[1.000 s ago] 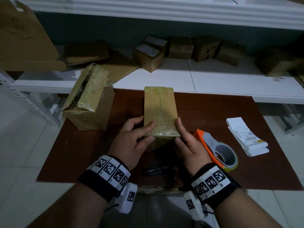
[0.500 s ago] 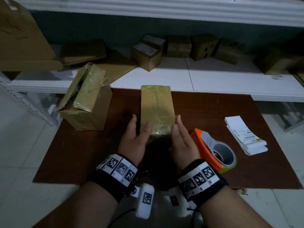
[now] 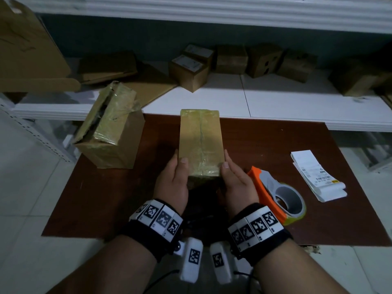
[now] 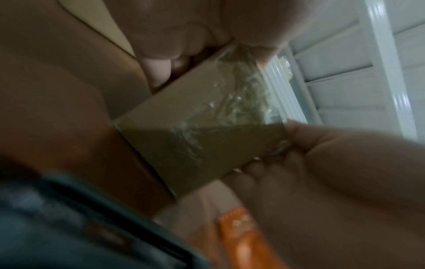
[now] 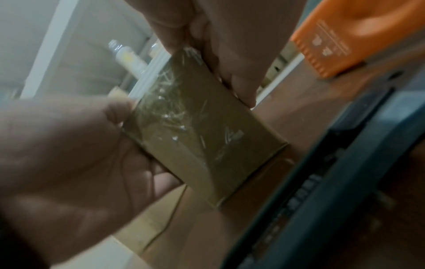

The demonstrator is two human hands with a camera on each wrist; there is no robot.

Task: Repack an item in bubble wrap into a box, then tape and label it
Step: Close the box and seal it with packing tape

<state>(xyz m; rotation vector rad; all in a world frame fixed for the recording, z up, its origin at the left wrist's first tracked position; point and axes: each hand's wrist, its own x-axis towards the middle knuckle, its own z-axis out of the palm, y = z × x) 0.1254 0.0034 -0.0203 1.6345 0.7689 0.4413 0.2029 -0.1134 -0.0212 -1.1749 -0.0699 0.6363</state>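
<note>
Ur left hand (image 3: 172, 184) slid off top, now gripping tan taped cardboard box (image 3: 200, 141) at 9 o'clock, right hand (image 3: 237, 185) at 3; looks sealed, label nxt.

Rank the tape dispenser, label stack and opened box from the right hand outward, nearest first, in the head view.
From the right hand, gripping the taped box:
1. Tape dispenser, just right of it.
2. Label stack, farther right.
3. Opened box, far left, past the left hand.
</note>
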